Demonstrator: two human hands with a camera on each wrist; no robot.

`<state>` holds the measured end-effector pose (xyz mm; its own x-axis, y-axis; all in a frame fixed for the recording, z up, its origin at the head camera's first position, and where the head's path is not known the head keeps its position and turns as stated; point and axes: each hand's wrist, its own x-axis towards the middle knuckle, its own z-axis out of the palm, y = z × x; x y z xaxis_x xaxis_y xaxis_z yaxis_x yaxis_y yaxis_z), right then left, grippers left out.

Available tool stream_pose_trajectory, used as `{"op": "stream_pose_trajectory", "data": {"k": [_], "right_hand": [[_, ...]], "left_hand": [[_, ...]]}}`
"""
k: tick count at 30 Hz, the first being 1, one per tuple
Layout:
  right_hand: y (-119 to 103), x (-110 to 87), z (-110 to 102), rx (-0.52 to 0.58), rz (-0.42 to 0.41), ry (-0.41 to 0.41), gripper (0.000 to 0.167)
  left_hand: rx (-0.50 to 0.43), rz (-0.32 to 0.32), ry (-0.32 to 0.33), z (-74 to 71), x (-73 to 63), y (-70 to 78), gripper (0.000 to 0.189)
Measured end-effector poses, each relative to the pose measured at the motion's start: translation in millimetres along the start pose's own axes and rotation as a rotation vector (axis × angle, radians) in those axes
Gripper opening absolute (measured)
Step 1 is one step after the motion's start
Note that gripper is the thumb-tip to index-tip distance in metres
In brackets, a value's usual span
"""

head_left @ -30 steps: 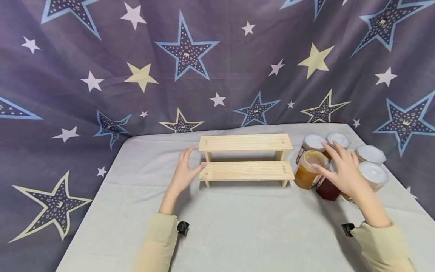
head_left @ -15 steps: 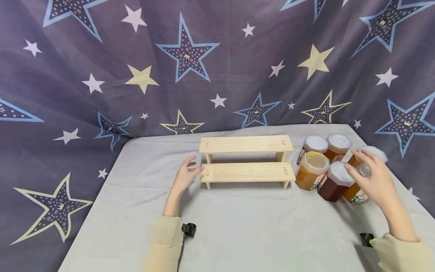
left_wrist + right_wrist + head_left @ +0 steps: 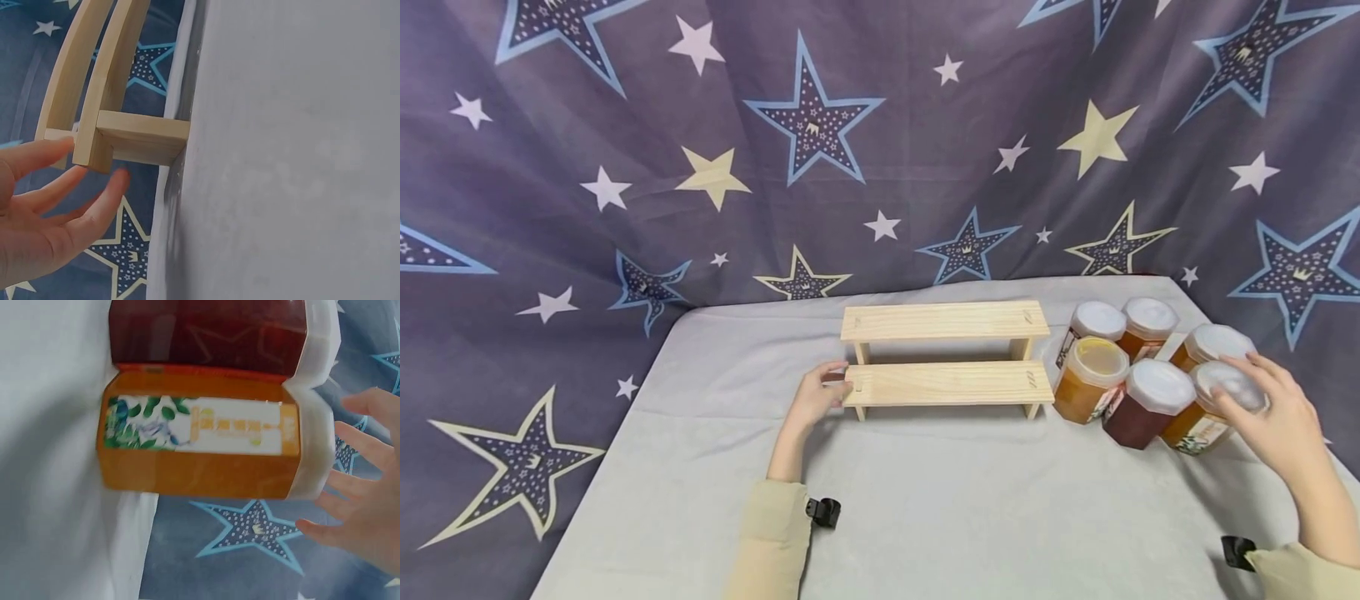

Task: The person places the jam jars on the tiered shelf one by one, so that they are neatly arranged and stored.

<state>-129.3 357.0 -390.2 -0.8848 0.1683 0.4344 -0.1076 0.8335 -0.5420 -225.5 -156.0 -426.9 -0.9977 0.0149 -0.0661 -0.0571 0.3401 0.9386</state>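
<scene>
We see an amber jar standing upright, its long axis vertical, its white lid facing up and its leafy label turned toward the person; the right wrist camera shows it sideways, lid toward the fingers. A two-step wooden stand stretches lengthwise from left to right. Both stand on a table covered in pale grey cloth, slightly creased, with a dark purple-grey curtain printed with blue, cream and white stars behind and at the sides. The jar is the front right one in a cluster of six at the right of the stand, just beside a dark red jar. The right hand reaches in at the lid's right side, fingers spread, gripping nothing; we cannot tell whether the fingertips touch. The left hand, fingers loosely bent, is at the lower step's left end; contact is unclear to us.
</scene>
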Motion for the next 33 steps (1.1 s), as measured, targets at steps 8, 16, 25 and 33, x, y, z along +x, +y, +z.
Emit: {"op": "stream_pose_trajectory", "data": {"k": [8,16,25,33], "right_hand": [[11.7,-1.8,2.2,0.03,0.046,-0.085,0.05],[11.8,-4.5,11.2,0.042,0.08,-0.077,0.052],[11.4,-6.6,21.2,0.06,0.122,-0.013,0.053],[14.4,-6.2,22.3,0.047,0.124,0.076,0.055]], "left_hand": [[0.019,-0.015,0.004,0.7,1.3,-0.6,0.037],[-0.005,-0.024,-0.005,0.9,4.9,-2.8,0.04],[-0.082,-0.021,-0.03,3.4,4.6,-4.4,0.041],[-0.097,-0.035,-0.025,3.6,3.7,-4.8,0.044]]}}
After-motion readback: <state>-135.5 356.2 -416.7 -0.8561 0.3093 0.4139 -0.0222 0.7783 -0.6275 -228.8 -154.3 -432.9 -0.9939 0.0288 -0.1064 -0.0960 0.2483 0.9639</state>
